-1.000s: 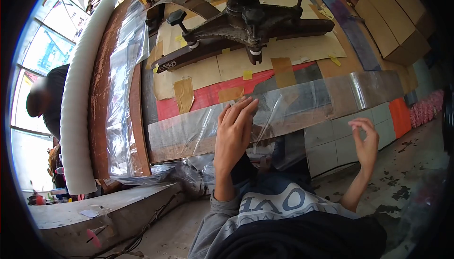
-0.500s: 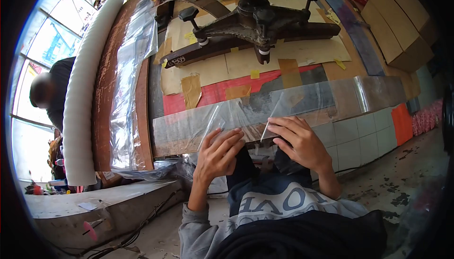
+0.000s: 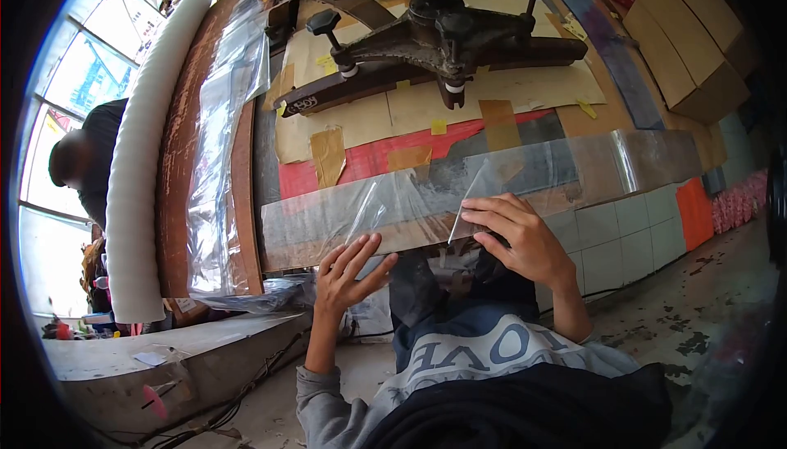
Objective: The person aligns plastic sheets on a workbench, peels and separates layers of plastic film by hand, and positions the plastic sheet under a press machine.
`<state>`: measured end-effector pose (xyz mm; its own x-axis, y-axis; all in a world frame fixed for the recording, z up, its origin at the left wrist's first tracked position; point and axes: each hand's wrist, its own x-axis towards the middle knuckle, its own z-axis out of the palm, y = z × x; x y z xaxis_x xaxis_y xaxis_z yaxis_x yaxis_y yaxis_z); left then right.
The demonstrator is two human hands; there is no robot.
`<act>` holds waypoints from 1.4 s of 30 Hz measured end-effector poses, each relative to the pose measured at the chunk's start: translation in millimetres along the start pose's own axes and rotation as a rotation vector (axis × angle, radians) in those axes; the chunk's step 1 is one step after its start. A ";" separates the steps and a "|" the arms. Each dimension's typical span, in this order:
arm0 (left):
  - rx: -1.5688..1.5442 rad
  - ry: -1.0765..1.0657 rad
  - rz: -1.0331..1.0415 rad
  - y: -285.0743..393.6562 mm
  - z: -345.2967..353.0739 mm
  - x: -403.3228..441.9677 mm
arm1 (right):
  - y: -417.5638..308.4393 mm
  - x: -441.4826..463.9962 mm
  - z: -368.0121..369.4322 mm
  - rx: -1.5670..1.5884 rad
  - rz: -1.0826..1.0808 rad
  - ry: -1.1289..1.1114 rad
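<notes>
Clear film [image 3: 418, 207] lies along the table's [image 3: 616, 115] front edge, seemingly being positioned; left hand [image 3: 348, 275] — fingers spread, at the near edge; right hand [image 3: 518, 240] — fingers curled beside a crease [image 3: 477, 180], grip indeterminable; light fingertip control seems called for next.

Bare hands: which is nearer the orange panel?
The right hand, on the side toward the orange panel; the left hand is farther away, toward the white roll.

Head camera, one worn view: stationed above the near side of the counter [image 3: 605, 115], facing forward and down across it; field wide, curved, dark at corners; left hand [image 3: 344, 281] and right hand [image 3: 525, 238] close, by the counter's near edge; metal bracket [image 3: 428, 46] farther, over the counter
</notes>
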<state>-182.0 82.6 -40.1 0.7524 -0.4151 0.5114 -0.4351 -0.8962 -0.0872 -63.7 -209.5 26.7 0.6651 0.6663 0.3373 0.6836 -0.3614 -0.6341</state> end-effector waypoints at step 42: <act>-0.258 -0.263 -0.150 15.1 18.1 134.9 | 60.9 -19.5 -98.3 1.122 -0.250 1.087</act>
<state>-78.1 10.2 12.1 0.9033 -0.3389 0.2631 -0.3959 -0.8949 0.2062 -5.4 -308.7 49.9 0.7999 -0.3118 0.5127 0.5717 0.6558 -0.4931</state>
